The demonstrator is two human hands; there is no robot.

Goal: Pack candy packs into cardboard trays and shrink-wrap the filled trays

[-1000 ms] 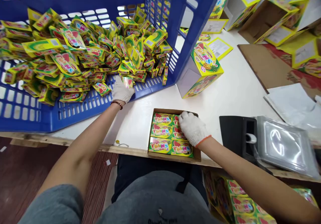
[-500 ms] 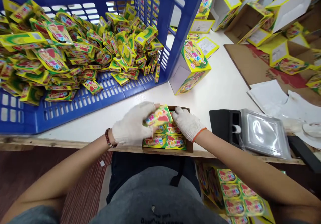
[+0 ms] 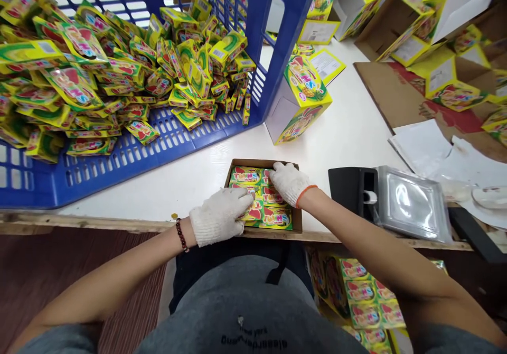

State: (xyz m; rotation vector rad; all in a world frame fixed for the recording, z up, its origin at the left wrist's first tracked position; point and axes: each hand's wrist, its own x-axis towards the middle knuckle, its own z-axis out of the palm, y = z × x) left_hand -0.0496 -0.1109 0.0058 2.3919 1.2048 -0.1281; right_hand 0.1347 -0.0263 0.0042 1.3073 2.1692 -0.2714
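Note:
An open carton (image 3: 297, 224) lies at the table's front edge, holding rows of small yellow-green packs (image 3: 277, 218). My left hand (image 3: 222, 214), in a white glove, is over its lower left side, fingers closed round a pack (image 3: 253, 210) tilted on top of the others. Gloved too, my right hand (image 3: 288, 182) rests on the carton's upper right, its fingers bent over the rim and onto the packs; whether they pinch anything is hidden.
A blue crate (image 3: 158, 171) heaped with small packs stands at the left. Beside it is a printed box (image 3: 303, 100). Black holder (image 3: 352, 190), clear plastic tray (image 3: 414, 203), papers and open boxes lie right. Packed cartons (image 3: 364, 296) are below the table.
My left hand has brought the pack down and toward me onto the carton's lower left, uncovering the upper left packs. My right hand has barely moved. The view has shifted slightly.

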